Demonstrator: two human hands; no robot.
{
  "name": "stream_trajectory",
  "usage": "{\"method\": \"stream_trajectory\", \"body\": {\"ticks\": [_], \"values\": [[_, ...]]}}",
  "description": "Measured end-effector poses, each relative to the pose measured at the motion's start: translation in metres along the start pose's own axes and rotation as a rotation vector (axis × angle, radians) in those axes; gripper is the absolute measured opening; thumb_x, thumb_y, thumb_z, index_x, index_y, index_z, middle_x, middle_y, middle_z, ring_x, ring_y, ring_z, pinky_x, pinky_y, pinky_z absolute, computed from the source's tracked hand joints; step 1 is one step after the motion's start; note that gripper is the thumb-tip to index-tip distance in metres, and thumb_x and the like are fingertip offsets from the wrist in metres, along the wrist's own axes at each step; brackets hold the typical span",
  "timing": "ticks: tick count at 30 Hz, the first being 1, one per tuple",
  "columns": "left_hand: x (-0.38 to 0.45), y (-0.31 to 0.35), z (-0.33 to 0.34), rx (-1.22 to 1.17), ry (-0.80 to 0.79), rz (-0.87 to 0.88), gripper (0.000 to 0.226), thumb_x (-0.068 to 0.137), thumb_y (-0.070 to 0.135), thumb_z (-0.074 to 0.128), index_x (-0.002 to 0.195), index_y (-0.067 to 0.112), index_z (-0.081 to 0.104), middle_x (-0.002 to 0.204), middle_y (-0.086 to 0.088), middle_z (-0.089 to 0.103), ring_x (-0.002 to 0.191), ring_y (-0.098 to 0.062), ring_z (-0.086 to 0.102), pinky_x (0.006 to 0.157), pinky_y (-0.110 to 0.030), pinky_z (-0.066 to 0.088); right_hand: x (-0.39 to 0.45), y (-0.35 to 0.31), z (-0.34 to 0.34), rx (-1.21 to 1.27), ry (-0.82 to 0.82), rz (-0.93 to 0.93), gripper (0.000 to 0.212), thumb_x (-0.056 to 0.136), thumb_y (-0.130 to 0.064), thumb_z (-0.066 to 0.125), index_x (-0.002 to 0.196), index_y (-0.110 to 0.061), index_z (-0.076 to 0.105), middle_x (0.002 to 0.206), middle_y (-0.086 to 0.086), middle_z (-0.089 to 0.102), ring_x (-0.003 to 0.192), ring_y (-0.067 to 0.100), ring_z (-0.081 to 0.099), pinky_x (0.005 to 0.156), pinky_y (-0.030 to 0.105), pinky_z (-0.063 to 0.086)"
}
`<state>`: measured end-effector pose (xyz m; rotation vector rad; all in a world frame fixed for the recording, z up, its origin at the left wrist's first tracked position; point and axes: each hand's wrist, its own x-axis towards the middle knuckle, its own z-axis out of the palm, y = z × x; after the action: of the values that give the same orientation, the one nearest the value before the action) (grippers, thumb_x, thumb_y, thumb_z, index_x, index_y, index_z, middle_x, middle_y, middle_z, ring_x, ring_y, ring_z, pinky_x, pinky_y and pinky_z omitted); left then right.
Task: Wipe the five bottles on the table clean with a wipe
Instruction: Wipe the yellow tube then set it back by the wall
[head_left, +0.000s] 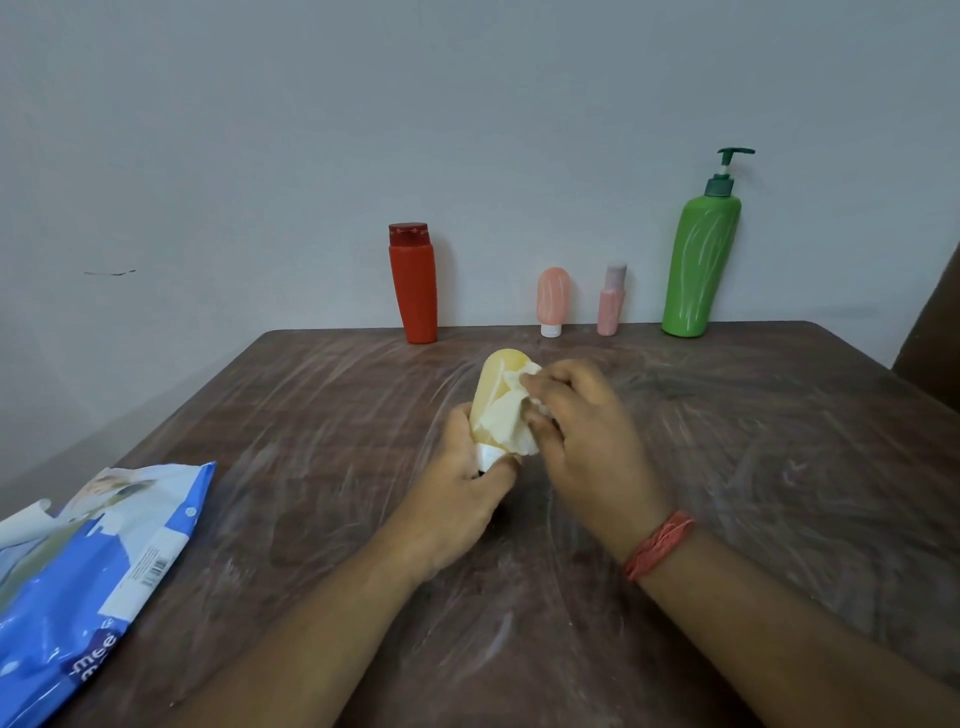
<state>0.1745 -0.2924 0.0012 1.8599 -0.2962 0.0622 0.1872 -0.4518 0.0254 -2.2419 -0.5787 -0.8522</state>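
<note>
My left hand (460, 493) grips a yellow bottle (493, 387) by its white cap end, above the middle of the table. My right hand (582, 436) presses a crumpled white wipe (506, 418) against the bottle's side. Along the far edge by the wall stand a red bottle (414, 283), a small peach tube (552, 301) on its white cap, a small pink bottle (611, 301) and a tall green pump bottle (701, 260).
A blue and white pack of wipes (88, 577) lies at the left front of the brown table (753, 467), partly over the edge. The grey wall is right behind the bottles. Something dark brown (935, 332) stands at the right edge.
</note>
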Motion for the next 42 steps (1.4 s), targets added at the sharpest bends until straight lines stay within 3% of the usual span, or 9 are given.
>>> {"method": "stream_trajectory", "body": {"ticks": [3,9,15,20,26,28,31,37,42], "values": [[0.000,0.000,-0.003,0.005,0.032,-0.010,0.039,0.091,0.044,0.058,0.125,0.047,0.039,0.094,0.014,0.067,0.072,0.003,0.061,0.060,-0.018,0.052,-0.003,-0.004,0.005,-0.015,-0.086,-0.020,0.039,0.092,-0.018,0.069,0.129,-0.006,0.062,0.121,-0.004,0.052,0.105,0.001,0.046,0.090,0.005,0.034],[-0.001,-0.002,0.000,0.144,-0.034,0.027,0.039,0.097,0.039,0.059,0.125,0.048,0.033,0.102,0.012,0.057,0.076,0.005,0.057,0.061,-0.013,0.049,0.008,0.008,-0.007,-0.039,0.087,-0.028,0.016,0.085,-0.003,0.072,0.101,-0.007,0.070,0.105,0.003,0.064,0.098,0.019,0.060,0.087,0.017,0.039],[-0.002,0.002,-0.005,0.072,0.014,0.033,0.034,0.098,0.038,0.061,0.120,0.051,0.038,0.102,0.013,0.062,0.076,0.008,0.060,0.059,-0.009,0.046,0.001,0.005,-0.003,-0.143,-0.092,-0.241,0.021,0.083,0.001,0.071,0.102,-0.008,0.072,0.107,0.003,0.068,0.101,0.022,0.060,0.091,0.022,0.042],[-0.001,0.004,-0.003,0.231,-0.034,0.102,0.034,0.098,0.049,0.058,0.126,0.047,0.039,0.102,0.025,0.056,0.084,0.005,0.057,0.065,-0.010,0.046,0.009,0.013,-0.015,-0.121,0.045,-0.022,0.024,0.087,-0.003,0.070,0.111,-0.009,0.070,0.109,0.004,0.068,0.104,0.023,0.060,0.088,0.014,0.033],[0.004,0.001,-0.011,0.266,0.088,0.100,0.027,0.095,0.039,0.067,0.105,0.039,0.042,0.104,0.014,0.062,0.089,0.006,0.059,0.066,-0.008,0.044,0.000,0.000,-0.008,-0.181,-0.181,-0.286,0.024,0.082,0.002,0.072,0.104,-0.007,0.072,0.106,0.005,0.068,0.100,0.024,0.060,0.086,0.032,0.050],[0.004,-0.001,-0.011,0.316,0.095,0.099,0.031,0.093,0.040,0.069,0.107,0.034,0.042,0.101,0.012,0.060,0.087,0.005,0.057,0.064,-0.009,0.044,0.008,0.009,-0.013,-0.232,-0.127,-0.213,0.026,0.081,0.005,0.071,0.105,-0.006,0.073,0.106,0.007,0.069,0.099,0.029,0.061,0.086,0.034,0.051],[0.006,-0.006,-0.007,0.380,0.072,0.113,0.032,0.095,0.039,0.067,0.109,0.033,0.038,0.098,0.011,0.056,0.084,0.009,0.054,0.060,-0.008,0.042,0.013,0.019,-0.019,-0.258,-0.021,-0.068,0.025,0.084,0.004,0.068,0.106,-0.006,0.073,0.104,0.008,0.068,0.099,0.029,0.060,0.086,0.025,0.042],[0.007,-0.007,-0.004,0.345,0.079,0.185,0.030,0.098,0.027,0.064,0.097,0.037,0.036,0.091,0.008,0.060,0.080,0.000,0.060,0.062,-0.015,0.046,0.002,0.003,-0.004,-0.174,-0.224,-0.378,0.027,0.083,0.000,0.067,0.109,-0.008,0.072,0.107,0.004,0.066,0.099,0.024,0.058,0.087,0.032,0.050],[0.007,-0.009,-0.001,0.446,0.078,0.180,0.027,0.100,0.034,0.060,0.105,0.030,0.034,0.085,0.005,0.053,0.065,-0.005,0.051,0.055,-0.019,0.044,0.014,0.025,-0.019,-0.312,-0.039,-0.144,0.023,0.082,0.003,0.070,0.104,-0.004,0.074,0.096,0.009,0.066,0.092,0.030,0.058,0.076,0.037,0.052]]}}
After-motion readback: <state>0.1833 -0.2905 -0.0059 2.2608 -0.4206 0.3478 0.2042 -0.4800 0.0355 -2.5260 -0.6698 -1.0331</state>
